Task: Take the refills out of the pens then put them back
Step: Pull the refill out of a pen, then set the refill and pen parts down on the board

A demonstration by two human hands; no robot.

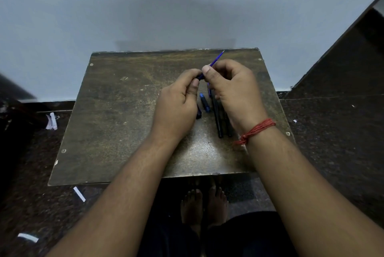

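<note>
A thin blue refill [216,58] points up and to the right, its tip near the table's far edge. My right hand [230,88] pinches it between thumb and fingers. My left hand [178,103] grips a dark pen barrel [200,76] at the refill's lower end; the barrel's other end pokes out below the palm. On the table between my hands lies a short blue pen cap [205,102]. Two dark pens [218,119] lie side by side under my right hand, partly hidden by it.
A small worn brown table [116,115] stands against a pale wall. Dark floor surrounds it, with paper scraps [51,121] at the left and another scrap [79,194] near the front corner. My bare feet [204,204] show beneath the table's front edge.
</note>
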